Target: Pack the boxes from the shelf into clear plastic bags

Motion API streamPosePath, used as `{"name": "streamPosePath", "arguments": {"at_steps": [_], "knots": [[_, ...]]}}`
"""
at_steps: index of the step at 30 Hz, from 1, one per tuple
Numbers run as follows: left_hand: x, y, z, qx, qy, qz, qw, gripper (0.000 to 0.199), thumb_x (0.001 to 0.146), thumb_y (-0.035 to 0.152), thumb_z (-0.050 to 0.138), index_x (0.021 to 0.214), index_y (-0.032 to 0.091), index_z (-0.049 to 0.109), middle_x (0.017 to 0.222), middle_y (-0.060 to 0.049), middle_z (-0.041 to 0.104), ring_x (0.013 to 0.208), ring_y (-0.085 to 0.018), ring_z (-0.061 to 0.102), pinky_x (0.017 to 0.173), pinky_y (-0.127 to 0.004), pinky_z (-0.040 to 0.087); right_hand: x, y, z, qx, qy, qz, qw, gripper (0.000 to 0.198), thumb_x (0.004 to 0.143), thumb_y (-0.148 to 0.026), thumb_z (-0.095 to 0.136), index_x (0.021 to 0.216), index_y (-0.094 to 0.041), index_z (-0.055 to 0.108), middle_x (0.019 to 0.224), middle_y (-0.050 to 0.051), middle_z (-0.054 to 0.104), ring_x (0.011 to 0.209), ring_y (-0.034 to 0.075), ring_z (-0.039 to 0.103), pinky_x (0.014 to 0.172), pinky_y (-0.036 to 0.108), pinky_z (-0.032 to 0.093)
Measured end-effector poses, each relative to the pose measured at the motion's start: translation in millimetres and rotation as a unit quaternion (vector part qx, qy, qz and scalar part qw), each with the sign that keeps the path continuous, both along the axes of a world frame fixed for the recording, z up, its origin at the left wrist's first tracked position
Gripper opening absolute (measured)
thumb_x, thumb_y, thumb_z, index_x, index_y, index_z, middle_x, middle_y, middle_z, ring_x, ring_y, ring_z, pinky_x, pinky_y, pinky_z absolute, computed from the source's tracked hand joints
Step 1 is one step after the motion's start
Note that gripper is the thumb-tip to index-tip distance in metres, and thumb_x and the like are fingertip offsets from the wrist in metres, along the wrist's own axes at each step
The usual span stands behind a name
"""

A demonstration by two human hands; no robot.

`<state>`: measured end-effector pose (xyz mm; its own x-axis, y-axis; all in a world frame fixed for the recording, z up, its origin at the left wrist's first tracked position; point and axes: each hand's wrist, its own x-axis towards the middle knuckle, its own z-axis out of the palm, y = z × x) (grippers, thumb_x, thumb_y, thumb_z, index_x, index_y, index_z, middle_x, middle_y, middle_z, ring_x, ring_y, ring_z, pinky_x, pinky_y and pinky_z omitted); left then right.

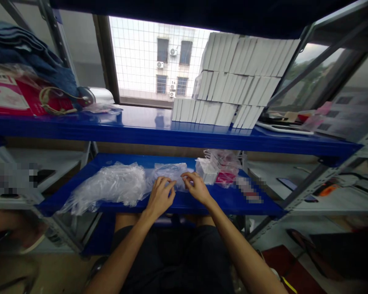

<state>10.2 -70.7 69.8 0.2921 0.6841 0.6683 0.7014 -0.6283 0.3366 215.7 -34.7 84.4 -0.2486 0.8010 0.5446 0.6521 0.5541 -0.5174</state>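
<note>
My left hand (162,192) rests over clear plastic bags (168,171) at the middle of the lower blue shelf, its fingers curled and closed on the film. Opposite it, my right hand (196,187) has thumb and forefinger pinched on the right side of the same film. The thin plastic blurs, so where one bag ends and another starts is hard to make out. Beside my left hand lies a larger heap of clear plastic bags (110,185). Just beyond my right hand stand small white boxes (206,169).
Pink packages in clear wrap (227,173) sit right of the white boxes. Overhead, the upper blue shelf (135,132) bears stacked white boxes (223,87), a tape roll (99,96) and a red box (27,96). Metal posts (313,188) flank the lower shelf.
</note>
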Motion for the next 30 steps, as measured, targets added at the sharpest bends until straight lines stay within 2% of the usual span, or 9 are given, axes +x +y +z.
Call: {"name": "streamPosePath", "arguments": {"at_steps": [5,11,13,15,17,19,23,26,30], "knots": [[-0.4,11.9,0.7,0.015,0.051,-0.002,0.999,0.034,0.097,0.02,0.054,0.122,0.029,0.074,0.131,-0.011,0.058,0.13,-0.032,0.045,0.108,-0.05,0.043,4.2,-6.6,11.5,-0.011,0.024,0.092,0.995,0.039,0.096,-0.013,0.038,0.121,-0.022,0.067,0.088,0.004,0.07,0.085,0.019,0.065,0.085,0.032,0.05],[-9.6,32.3,2.5,-0.012,0.067,0.113,0.991,0.024,0.097,0.033,0.059,0.108,0.025,0.078,0.152,-0.014,0.048,0.141,-0.043,0.038,0.11,-0.06,0.039,4.4,-14.7,25.2,-0.046,0.066,0.136,0.987,0.033,0.081,-0.007,0.041,0.071,-0.02,0.069,0.087,0.005,0.07,0.087,0.019,0.067,0.085,0.033,0.053],[-15.5,39.2,6.5,-0.031,0.085,0.166,0.982,0.03,0.093,0.036,0.065,0.12,0.025,0.074,0.154,-0.016,0.047,0.136,-0.044,0.045,0.107,-0.06,0.042,5.6,-17.5,30.1,-0.049,0.081,0.115,0.989,0.029,0.079,-0.009,0.046,0.066,-0.021,0.069,0.086,0.005,0.072,0.089,0.021,0.069,0.085,0.035,0.053],[-22.2,44.0,12.0,-0.048,0.093,0.212,0.972,0.059,0.087,0.032,0.073,0.144,0.03,0.057,0.158,-0.017,0.042,0.125,-0.042,0.056,0.101,-0.056,0.049,6.8,-20.1,34.0,-0.029,0.085,0.098,0.991,0.024,0.08,-0.012,0.053,0.072,-0.021,0.074,0.088,0.006,0.073,0.088,0.021,0.07,0.083,0.034,0.054],[-28.6,46.9,17.4,-0.069,0.084,0.23,0.967,0.083,0.085,0.025,0.074,0.158,0.035,0.037,0.162,-0.017,0.036,0.108,-0.036,0.067,0.09,-0.049,0.055,7.0,-22.9,36.3,0.004,0.055,0.084,0.995,0.018,0.082,-0.017,0.06,0.081,-0.021,0.078,0.094,0.006,0.074,0.09,0.022,0.07,0.085,0.035,0.054],[-33.9,48.1,21.5,-0.079,0.061,0.222,0.97,0.085,0.087,0.017,0.066,0.161,0.036,0.028,0.159,-0.016,0.039,0.095,-0.029,0.071,0.081,-0.041,0.058,5.1,-26.2,36.7,0.028,-0.014,0.051,0.998,0.017,0.084,-0.023,0.064,0.091,-0.024,0.08,0.11,0.007,0.072,0.093,0.022,0.07,0.087,0.037,0.055],[-38.7,45.6,27.5,-0.067,0.029,0.203,0.976,0.082,0.09,0.012,0.057,0.163,0.032,0.025,0.134,-0.013,0.06,0.096,-0.028,0.071,0.082,-0.036,0.056,-3.6,-31.4,34.0,0.052,-0.147,-0.065,0.986,0.03,0.092,-0.024,0.06,0.117,-0.027,0.077,0.149,0.01,0.054,0.094,0.025,0.07,0.078,0.039,0.056],[-39.5,40.0,33.2,-0.093,0.07,0.182,0.976,0.086,0.089,0.019,0.065,0.163,0.035,0.024,0.117,-0.01,0.066,0.089,-0.027,0.072,0.081,-0.036,0.055,-7.7,-32.0,33.7,0.087,-0.15,-0.125,0.977,0.044,0.095,-0.02,0.055,0.136,-0.028,0.067,0.154,0.011,0.047,0.097,0.027,0.067,0.078,0.04,0.056],[-41.6,31.8,39.6,-0.102,0.153,0.147,0.972,0.1,0.078,0.031,0.083,0.16,0.041,0.028,0.114,-0.007,0.065,0.082,-0.027,0.072,0.079,-0.034,0.053,-2.1,-25.1,36.8,0.122,-0.123,-0.151,0.973,0.027,0.091,-0.023,0.064,0.114,-0.024,0.078,0.156,0.013,0.044,0.122,0.039,0.054,0.1,0.056,0.047]]}}
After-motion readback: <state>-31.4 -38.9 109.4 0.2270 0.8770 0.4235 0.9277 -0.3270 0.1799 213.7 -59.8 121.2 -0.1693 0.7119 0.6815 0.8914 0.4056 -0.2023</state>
